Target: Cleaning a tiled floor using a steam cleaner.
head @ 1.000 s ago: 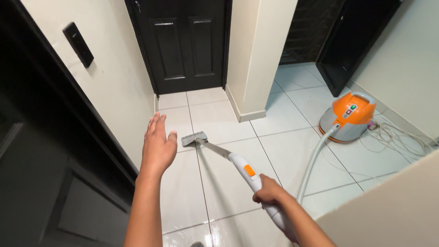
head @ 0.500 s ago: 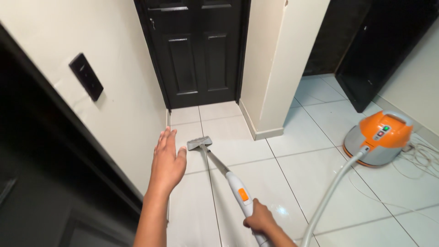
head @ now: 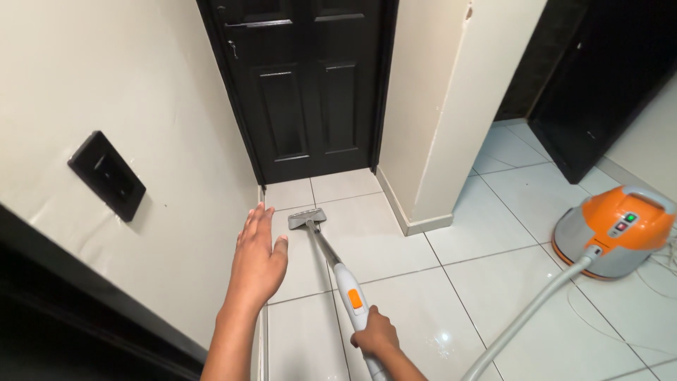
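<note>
A black panelled door [head: 303,85] closes off the glossy white tiled floor [head: 437,296]. An orange-and-grey canister cleaner [head: 613,229] sits right. The right hand [head: 374,333] grips the white wand with an orange button [head: 350,300], its flat grey floor head [head: 307,219] lying on the tiles near the door. The left hand [head: 259,259] hovers, fingers spread flat, holding nothing.

A white wand [head: 350,296] with an orange button, gripped in the right hand [head: 375,333], ends in a grey floor head [head: 307,219] just beyond the left hand [head: 258,261]. Glossy white floor tiles [head: 423,310] with thin dark grout lines spread beneath both. Ahead stands a black panelled door [head: 310,85]; far right of the right hand sits an orange-and-grey cleaner body [head: 612,231] with a pale grey hose [head: 525,314]. Left of the left hand, a black wall plate [head: 106,175] on a cream wall [head: 141,92].
</note>
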